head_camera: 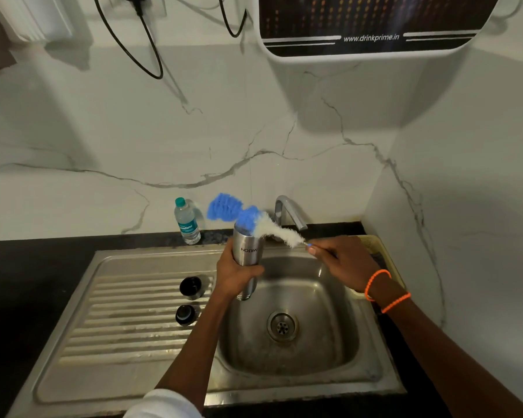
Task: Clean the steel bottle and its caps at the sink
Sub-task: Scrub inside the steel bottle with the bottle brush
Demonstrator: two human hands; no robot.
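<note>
The steel bottle [247,260] stands upright over the sink basin [290,351], the left hand [234,274] wrapped round its body. The right hand [343,263] pinches the handle of a blue-and-white bottle brush [248,218] at the bottle's mouth. Two black caps [190,286] [185,313] sit on the drainboard [127,321], left.

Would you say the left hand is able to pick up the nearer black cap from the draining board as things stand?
Probably not yet. The left hand is gripping the steel bottle over the sink, so its grip is taken. The nearer cap lies uncovered on the draining board, so the way looks free once the bottle is released.
</note>
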